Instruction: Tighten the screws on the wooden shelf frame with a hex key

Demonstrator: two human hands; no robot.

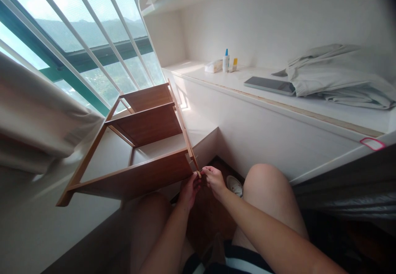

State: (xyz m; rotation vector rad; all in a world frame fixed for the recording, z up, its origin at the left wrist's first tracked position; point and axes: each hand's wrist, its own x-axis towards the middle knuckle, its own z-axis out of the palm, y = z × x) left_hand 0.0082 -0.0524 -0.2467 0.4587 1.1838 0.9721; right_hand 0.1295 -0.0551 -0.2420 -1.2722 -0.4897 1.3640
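From here I see the wooden rack [148,125] standing left; my left hand [188,189], reaching up and forward, clamps its near right leg; my right hand [215,180], angled leftward, meets it, grip unclear.

Head camera only, worn by a person with bent knees [269,187]; looks forward and down along the forearms [247,214]. Left hand [188,189] and right hand [215,181] near, just below frame centre; knees nearer still, low in frame. Wooden rack [148,121] close ahead, left of centre. Window [93,26] farther off, upper left. White counter [247,129] along the right. Wide view, tilted
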